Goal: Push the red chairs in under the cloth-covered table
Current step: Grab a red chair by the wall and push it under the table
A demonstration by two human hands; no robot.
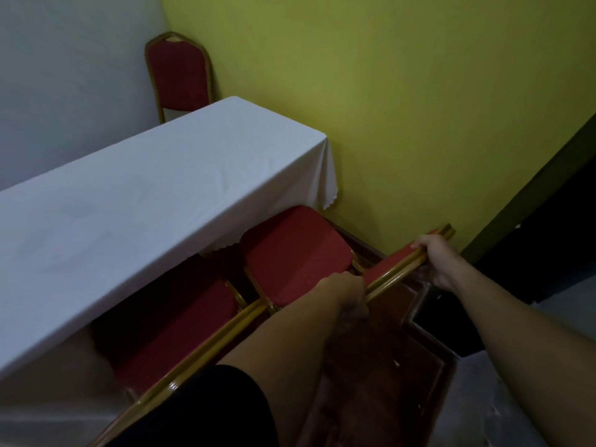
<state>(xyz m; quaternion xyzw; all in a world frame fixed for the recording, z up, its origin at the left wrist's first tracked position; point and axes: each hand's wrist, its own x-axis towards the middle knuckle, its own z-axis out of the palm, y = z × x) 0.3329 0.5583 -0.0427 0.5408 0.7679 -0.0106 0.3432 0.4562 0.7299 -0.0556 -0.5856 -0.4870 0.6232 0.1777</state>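
Note:
A long table under a white cloth (pixel 154 201) runs from lower left to the yellow wall. Two red chairs with gold frames stand at its near side. The right chair (pixel 296 253) has its seat partly under the cloth's edge. My left hand (pixel 346 293) grips the left end of its gold backrest rail (pixel 400 269), and my right hand (pixel 435 259) grips the rail's right end. The left chair (pixel 180 327) sits with its seat mostly in shadow under the table. A third red chair (pixel 177 75) stands at the table's far side in the corner.
A yellow wall (pixel 419 108) closes off the table's right end, close to the right chair. A grey wall lies behind the table. A raised dark red step (pixel 403 366) is underfoot, and a dark doorway (pixel 548 253) opens at the right.

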